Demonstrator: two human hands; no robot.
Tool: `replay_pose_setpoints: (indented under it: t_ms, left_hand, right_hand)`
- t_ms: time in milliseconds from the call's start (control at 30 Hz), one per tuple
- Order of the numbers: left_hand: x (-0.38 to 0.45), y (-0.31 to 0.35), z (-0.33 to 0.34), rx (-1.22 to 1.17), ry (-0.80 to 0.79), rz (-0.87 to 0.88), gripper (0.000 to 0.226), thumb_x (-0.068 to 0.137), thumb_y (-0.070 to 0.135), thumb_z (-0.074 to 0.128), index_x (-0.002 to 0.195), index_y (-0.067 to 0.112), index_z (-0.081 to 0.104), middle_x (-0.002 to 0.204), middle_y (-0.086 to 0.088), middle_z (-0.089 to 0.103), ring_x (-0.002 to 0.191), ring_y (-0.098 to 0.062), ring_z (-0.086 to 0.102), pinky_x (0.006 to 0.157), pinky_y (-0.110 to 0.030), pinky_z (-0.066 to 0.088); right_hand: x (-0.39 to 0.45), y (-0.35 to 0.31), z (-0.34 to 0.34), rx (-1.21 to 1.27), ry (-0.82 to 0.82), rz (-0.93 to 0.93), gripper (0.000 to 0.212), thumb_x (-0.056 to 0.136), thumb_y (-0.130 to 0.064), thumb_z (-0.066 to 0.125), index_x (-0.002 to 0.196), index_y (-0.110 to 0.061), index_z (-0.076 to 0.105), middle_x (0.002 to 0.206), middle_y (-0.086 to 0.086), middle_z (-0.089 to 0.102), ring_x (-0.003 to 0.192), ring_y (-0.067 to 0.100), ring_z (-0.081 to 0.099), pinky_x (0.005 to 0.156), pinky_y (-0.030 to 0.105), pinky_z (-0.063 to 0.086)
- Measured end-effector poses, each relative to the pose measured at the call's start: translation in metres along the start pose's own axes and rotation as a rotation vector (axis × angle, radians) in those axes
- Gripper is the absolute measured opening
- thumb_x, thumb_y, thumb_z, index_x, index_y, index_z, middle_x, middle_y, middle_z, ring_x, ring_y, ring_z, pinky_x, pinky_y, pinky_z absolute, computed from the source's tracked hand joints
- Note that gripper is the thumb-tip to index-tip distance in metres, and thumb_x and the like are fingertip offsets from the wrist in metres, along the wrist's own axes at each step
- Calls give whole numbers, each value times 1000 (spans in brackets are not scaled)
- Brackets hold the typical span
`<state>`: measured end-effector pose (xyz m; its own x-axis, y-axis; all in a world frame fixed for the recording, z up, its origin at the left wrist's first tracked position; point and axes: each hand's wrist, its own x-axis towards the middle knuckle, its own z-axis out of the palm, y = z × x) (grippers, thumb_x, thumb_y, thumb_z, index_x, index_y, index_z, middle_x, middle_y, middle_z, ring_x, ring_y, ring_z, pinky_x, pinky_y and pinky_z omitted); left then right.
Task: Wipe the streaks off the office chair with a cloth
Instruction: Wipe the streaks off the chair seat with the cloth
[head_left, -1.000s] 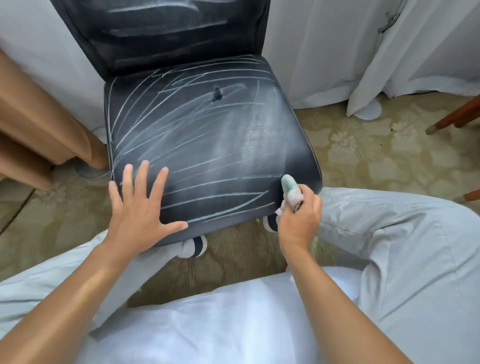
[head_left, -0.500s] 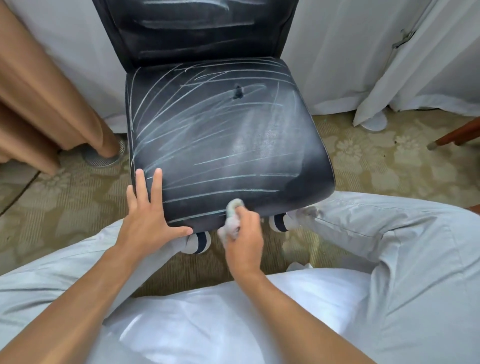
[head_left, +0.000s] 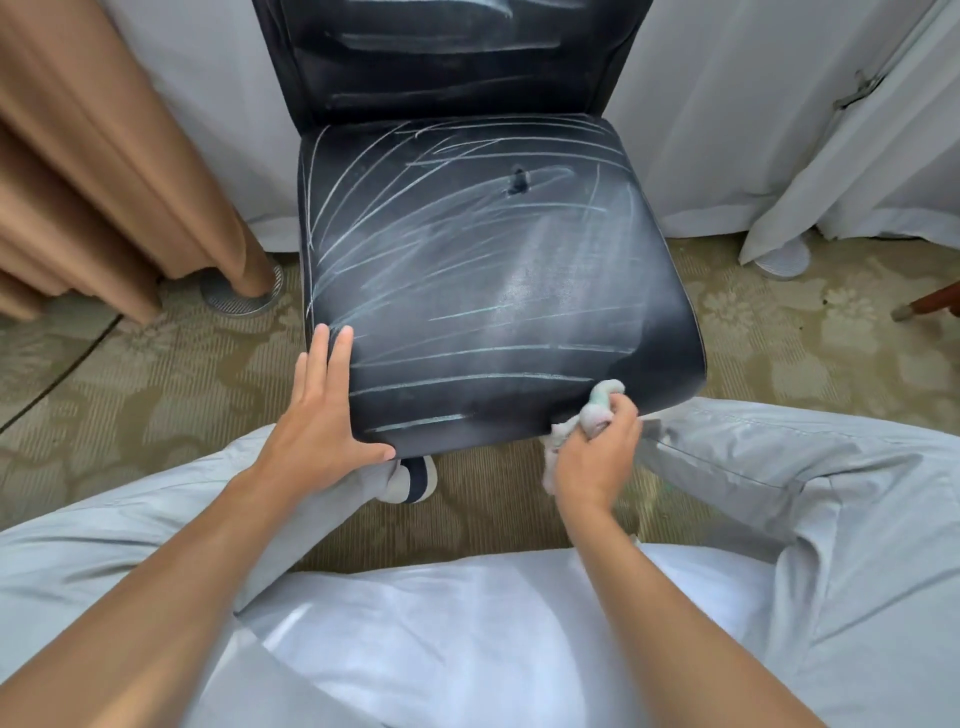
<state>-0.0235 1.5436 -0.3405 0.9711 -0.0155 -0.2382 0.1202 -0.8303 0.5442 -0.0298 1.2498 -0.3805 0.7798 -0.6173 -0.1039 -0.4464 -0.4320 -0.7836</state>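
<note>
1. The left hand (head_left: 317, 436) lies flat on the front left corner of the office chair (head_left: 483, 270) seat, fingers straight and thumb hooked along the front edge; its grip is wide and holds nothing, only bracing. It sat at this corner a second ago too, so the chair has stayed steadied.
2. White streaks (head_left: 457, 379) cross the seat from the left edge to the right, and more run over the backrest. The long lines near the front edge look much as they did a second ago (only a hazy smear shows around the middle).
3. The right hand (head_left: 597, 452) grips the bunched cloth (head_left: 602, 402), fingers curled round it, and presses its tip against the front edge of the seat near the right corner. Half a second ago the cloth was toward the middle of that edge, and before that at the right corner, so this reads as a back-and-forth stroke along the front.
4. Judging by what remains, the wiping is at an early stage; most of the seat and the backrest are yet to be done.
</note>
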Motion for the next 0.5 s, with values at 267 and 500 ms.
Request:
replay_pose_setpoints:
  t_ms: [267, 500]
  left_hand:
    - [4, -9, -7, -382, -9, -74, 119, 72, 28, 72, 167, 28, -1, 174, 12, 4, 158, -3, 9, 130, -40, 21]
    - [3, -15, -27, -460, -47, -105, 108, 77, 18, 62, 167, 31, 3, 173, 15, 5, 158, -4, 9, 130, -42, 21]
  right_hand:
    - [-137, -44, 87, -80, -536, -623, 50, 85, -7, 67, 129, -26, 54, 108, 0, 50, 95, 24, 55, 74, 41, 53]
    - [-92, -25, 52, -292, -443, -709, 74, 74, -5, 82, 139, -22, 52, 103, 0, 45, 77, 19, 48, 56, 33, 49]
